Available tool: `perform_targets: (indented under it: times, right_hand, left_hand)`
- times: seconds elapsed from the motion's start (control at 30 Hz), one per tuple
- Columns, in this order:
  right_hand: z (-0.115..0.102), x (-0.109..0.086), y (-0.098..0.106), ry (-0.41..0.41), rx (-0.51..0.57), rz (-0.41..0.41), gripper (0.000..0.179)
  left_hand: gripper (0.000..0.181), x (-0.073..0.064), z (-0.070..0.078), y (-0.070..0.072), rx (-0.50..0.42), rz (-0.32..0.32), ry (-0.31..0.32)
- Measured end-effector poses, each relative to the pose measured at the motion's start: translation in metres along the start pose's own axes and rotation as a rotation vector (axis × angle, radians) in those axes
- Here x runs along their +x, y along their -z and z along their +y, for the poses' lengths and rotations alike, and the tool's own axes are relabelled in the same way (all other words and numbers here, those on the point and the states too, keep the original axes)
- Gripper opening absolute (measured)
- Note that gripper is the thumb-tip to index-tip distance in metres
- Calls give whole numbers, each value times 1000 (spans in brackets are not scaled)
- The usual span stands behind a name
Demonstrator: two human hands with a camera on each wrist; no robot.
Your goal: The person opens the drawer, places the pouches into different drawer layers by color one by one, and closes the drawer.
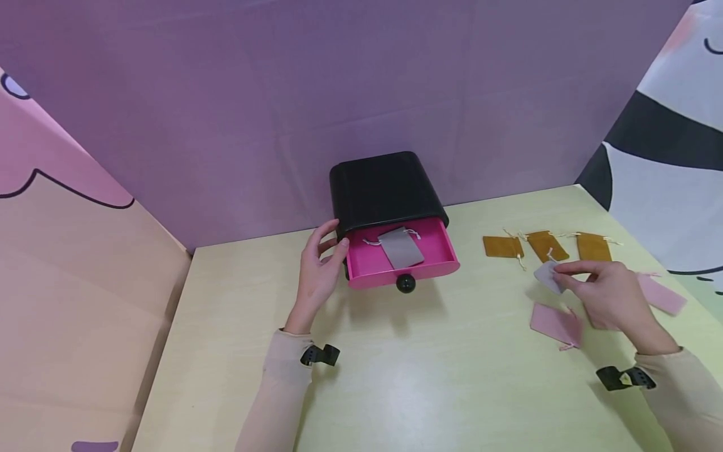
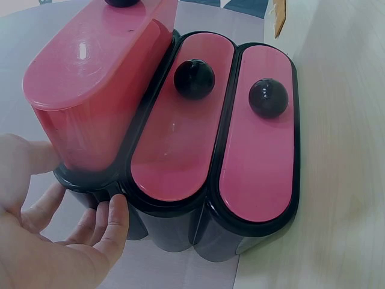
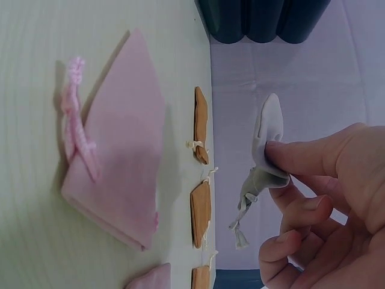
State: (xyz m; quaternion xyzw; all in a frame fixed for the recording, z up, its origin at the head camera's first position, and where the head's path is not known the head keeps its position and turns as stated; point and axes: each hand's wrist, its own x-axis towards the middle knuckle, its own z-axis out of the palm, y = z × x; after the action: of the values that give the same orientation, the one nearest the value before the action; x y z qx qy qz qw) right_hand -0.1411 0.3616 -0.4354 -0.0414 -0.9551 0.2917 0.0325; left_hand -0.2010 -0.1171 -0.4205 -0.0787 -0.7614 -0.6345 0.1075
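A black cabinet (image 1: pixel 384 188) has three pink-fronted drawers, seen in the left wrist view. Its top drawer (image 1: pixel 443 242) is pulled out, and a grey drawstring pouch (image 1: pixel 400 248) lies inside. My left hand (image 1: pixel 319 276) rests against the cabinet's left front side, fingertips on the black body and thumb by the open drawer. The two lower drawers, the middle one (image 2: pixel 174 144) and the bottom one (image 2: pixel 258 168), are closed. Over the right of the table, my right hand (image 1: pixel 615 298) pinches another grey drawstring pouch (image 3: pixel 269 129) between thumb and fingers, its cord dangling.
Three mustard-brown pouches (image 1: pixel 503 247) lie in a row at the table's back right. Nearer are pink pouches, one at the left (image 1: pixel 556 323), one at the right (image 1: pixel 662 295), and one partly hidden under my right hand. A purple backdrop (image 1: pixel 254 125) stands behind the table (image 1: pixel 226 351).
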Motion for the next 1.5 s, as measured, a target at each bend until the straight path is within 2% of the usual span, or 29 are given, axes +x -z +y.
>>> perform_targets:
  times: [0.3, 0.47, 1.17, 1.5]
  right_hand:
    - [-1, 1, -3, 36, -6, 25, 34]
    - [-2, 1, -5, 28, 9, 23, 34]
    - [-8, 1, -11, -4, 63, -49, 40]
    - [-14, 3, -13, 51, 72, -20, 34]
  left_hand:
    - [49, 1, -1, 0, 2, -3, 3]
    - [49, 1, 0, 1, 5, -4, 1]
    - [49, 1, -2, 0, 5, -5, 10]
    - [49, 0, -1, 1, 7, -6, 18]
